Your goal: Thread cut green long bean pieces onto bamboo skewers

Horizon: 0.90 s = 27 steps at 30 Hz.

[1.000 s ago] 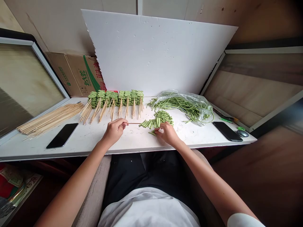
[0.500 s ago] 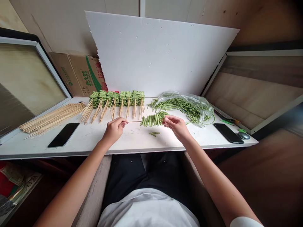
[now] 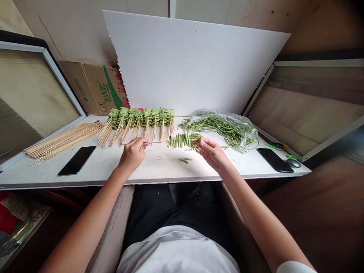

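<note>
The left hand (image 3: 132, 154) grips the blunt end of a bamboo skewer (image 3: 159, 142), its fingers curled closed around it. The skewer runs level to the right, a little above the white table (image 3: 159, 168), with a row of cut long beans (image 3: 179, 140) threaded along it. The right hand (image 3: 213, 153) is at the skewer's far end, its fingers (image 3: 202, 142) partly curled beside a loose heap of bean pieces (image 3: 196, 141); whether they pinch a piece, I cannot tell. Two stray bean pieces (image 3: 185, 160) lie on the table nearer the person. Finished bean skewers (image 3: 140, 118) stand in a row at the far edge, with uncut long beans in a plastic bag (image 3: 224, 129) to the right and a bundle of bare skewers (image 3: 64, 140) to the left.
</note>
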Each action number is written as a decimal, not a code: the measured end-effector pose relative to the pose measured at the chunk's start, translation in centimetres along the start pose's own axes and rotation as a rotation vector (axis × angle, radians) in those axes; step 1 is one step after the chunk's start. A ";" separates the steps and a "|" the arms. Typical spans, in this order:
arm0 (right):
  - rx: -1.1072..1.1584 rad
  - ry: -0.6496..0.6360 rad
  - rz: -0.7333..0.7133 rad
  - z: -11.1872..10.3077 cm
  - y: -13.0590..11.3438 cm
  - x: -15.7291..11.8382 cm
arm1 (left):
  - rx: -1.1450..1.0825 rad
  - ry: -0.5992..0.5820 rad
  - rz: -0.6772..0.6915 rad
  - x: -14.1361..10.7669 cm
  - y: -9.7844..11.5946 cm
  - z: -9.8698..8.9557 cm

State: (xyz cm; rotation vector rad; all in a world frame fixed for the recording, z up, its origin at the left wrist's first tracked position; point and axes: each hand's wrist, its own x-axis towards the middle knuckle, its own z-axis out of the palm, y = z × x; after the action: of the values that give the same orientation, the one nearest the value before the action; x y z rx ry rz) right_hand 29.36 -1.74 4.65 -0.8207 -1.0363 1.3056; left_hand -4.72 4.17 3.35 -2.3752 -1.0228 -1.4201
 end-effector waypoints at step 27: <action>0.027 0.003 0.026 1.1 0.1 -0.4 | 0.004 -0.038 0.014 -0.2 -0.4 -0.1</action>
State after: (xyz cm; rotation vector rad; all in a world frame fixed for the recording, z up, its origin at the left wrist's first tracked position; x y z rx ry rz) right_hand 28.31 -2.18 4.86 -0.8183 -1.0064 1.3369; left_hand -5.09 4.33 3.11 -2.4105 -1.0150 -1.3724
